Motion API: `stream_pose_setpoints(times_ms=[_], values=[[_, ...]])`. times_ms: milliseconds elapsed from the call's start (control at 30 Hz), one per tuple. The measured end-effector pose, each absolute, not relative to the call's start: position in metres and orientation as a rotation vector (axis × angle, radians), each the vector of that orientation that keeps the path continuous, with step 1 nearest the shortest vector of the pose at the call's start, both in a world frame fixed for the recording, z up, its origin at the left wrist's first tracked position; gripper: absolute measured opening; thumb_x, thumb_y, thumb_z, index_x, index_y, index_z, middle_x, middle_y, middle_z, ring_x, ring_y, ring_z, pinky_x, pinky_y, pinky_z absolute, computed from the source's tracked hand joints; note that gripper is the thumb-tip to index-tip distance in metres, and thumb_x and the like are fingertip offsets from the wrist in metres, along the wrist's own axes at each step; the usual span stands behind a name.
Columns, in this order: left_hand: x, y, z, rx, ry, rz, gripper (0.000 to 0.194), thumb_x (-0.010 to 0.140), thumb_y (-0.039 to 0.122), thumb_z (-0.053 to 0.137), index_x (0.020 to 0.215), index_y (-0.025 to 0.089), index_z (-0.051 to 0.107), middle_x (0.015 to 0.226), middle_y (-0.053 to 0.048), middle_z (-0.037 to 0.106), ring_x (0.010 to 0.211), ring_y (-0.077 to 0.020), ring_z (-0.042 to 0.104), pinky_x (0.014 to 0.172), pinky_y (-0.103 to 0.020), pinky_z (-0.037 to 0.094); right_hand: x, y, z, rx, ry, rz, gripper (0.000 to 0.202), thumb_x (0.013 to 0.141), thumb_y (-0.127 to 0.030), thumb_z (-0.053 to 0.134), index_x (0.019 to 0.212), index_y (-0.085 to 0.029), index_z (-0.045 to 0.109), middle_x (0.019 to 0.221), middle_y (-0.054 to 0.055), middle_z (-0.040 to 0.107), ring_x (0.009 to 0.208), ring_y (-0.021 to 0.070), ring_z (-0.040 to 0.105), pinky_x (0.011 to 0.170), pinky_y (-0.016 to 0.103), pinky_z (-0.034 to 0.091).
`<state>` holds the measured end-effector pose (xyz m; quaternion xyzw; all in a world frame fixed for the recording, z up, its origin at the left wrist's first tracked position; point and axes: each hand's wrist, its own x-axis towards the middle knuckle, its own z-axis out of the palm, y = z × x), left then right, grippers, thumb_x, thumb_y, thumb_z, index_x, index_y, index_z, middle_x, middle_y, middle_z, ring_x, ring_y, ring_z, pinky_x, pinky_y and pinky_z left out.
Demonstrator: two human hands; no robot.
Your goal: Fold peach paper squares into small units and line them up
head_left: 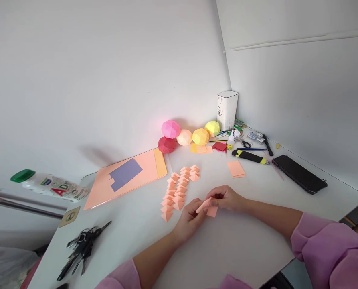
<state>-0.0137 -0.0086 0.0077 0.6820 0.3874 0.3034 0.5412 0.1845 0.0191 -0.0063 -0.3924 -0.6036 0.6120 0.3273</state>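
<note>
Both of my hands meet over the white table, pinching one small piece of peach paper point(212, 211) that is partly folded. My left hand point(188, 220) grips its left side between thumb and fingers. On the upper right side, my right hand point(225, 197) has its fingers closed on the same paper; my fingertips hide some of the folds. Left of and beyond my hands stand rows of several folded peach paper units point(179, 204), each like a small pointed pyramid. A short stack of flat peach paper pieces point(235, 169) lies beyond my right hand.
Faceted paper balls point(200, 137) line the wall. Peach sheets point(96, 188) with a purple paper piece point(126, 173) lie left. Keys point(84, 249) and a green-capped bottle point(51, 185) are nearer left. A utility knife point(250, 157), glue bottle point(230, 141) and black phone point(299, 173) lie right.
</note>
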Motion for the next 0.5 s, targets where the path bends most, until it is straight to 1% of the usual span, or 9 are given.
stream_pose_setpoints(times_ms=[100, 167, 200, 267, 333, 367, 500], values=[[-0.014, -0.009, 0.01, 1.652, 0.929, 0.715, 0.033, 0.09, 0.042, 0.043, 0.08, 0.019, 0.065, 0.07, -0.001, 0.049, 0.066, -0.0135, 0.045, 0.062, -0.024, 0.038, 0.185, 0.02, -0.009, -1.016, -1.593, 1.598, 0.027, 0.071, -0.04, 0.07, 0.083, -0.016, 0.069, 0.064, -0.001, 0.056, 0.06, 0.0115, 0.048, 0.055, 0.023, 0.036], [-0.014, -0.009, 0.009, 1.686, 0.93, 0.713, 0.035, 0.09, 0.042, 0.042, 0.082, 0.019, 0.066, 0.069, -0.001, 0.05, 0.067, -0.0139, 0.047, 0.064, -0.025, 0.04, 0.185, 0.02, -0.009, -1.014, -1.592, 1.598, 0.026, 0.071, -0.039, 0.07, 0.082, -0.016, 0.07, 0.065, -0.001, 0.058, 0.06, 0.0115, 0.048, 0.055, 0.023, 0.036], [-0.014, -0.009, 0.008, 1.696, 0.936, 0.717, 0.034, 0.09, 0.042, 0.042, 0.086, 0.019, 0.067, 0.071, -0.002, 0.052, 0.069, -0.0144, 0.048, 0.065, -0.025, 0.041, 0.185, 0.02, -0.009, -1.013, -1.592, 1.596, 0.025, 0.071, -0.039, 0.071, 0.081, -0.016, 0.07, 0.064, -0.001, 0.058, 0.059, 0.0113, 0.048, 0.054, 0.023, 0.036], [-0.014, -0.01, 0.004, 1.662, 0.97, 0.748, 0.032, 0.088, 0.042, 0.046, 0.101, 0.02, 0.065, 0.078, -0.004, 0.057, 0.072, -0.0158, 0.051, 0.066, -0.027, 0.043, 0.185, 0.02, -0.008, -1.01, -1.596, 1.595, 0.024, 0.071, -0.038, 0.071, 0.081, -0.016, 0.07, 0.063, -0.001, 0.058, 0.057, 0.0106, 0.047, 0.052, 0.022, 0.035], [-0.014, -0.011, -0.001, 1.563, 1.018, 0.794, 0.038, 0.086, 0.042, 0.05, 0.115, 0.019, 0.059, 0.086, -0.006, 0.061, 0.073, -0.0164, 0.054, 0.065, -0.027, 0.045, 0.185, 0.02, -0.007, -1.01, -1.597, 1.595, 0.024, 0.072, -0.038, 0.07, 0.081, -0.016, 0.071, 0.062, -0.001, 0.058, 0.055, 0.01, 0.046, 0.05, 0.022, 0.036], [-0.014, -0.011, -0.002, 1.522, 1.026, 0.806, 0.04, 0.086, 0.042, 0.051, 0.117, 0.019, 0.058, 0.086, -0.006, 0.062, 0.071, -0.0161, 0.054, 0.064, -0.027, 0.045, 0.184, 0.02, -0.006, -1.009, -1.597, 1.596, 0.024, 0.072, -0.038, 0.07, 0.081, -0.016, 0.071, 0.062, -0.001, 0.058, 0.054, 0.0097, 0.046, 0.05, 0.022, 0.036], [-0.012, -0.011, -0.003, 1.542, 0.976, 0.789, 0.037, 0.088, 0.04, 0.047, 0.113, 0.018, 0.063, 0.072, -0.004, 0.061, 0.064, -0.0137, 0.049, 0.059, -0.025, 0.041, 0.183, 0.019, -0.004, -0.998, -1.581, 1.596, 0.023, 0.071, -0.038, 0.071, 0.078, -0.016, 0.072, 0.065, 0.0, 0.061, 0.052, 0.0095, 0.047, 0.048, 0.021, 0.038]])
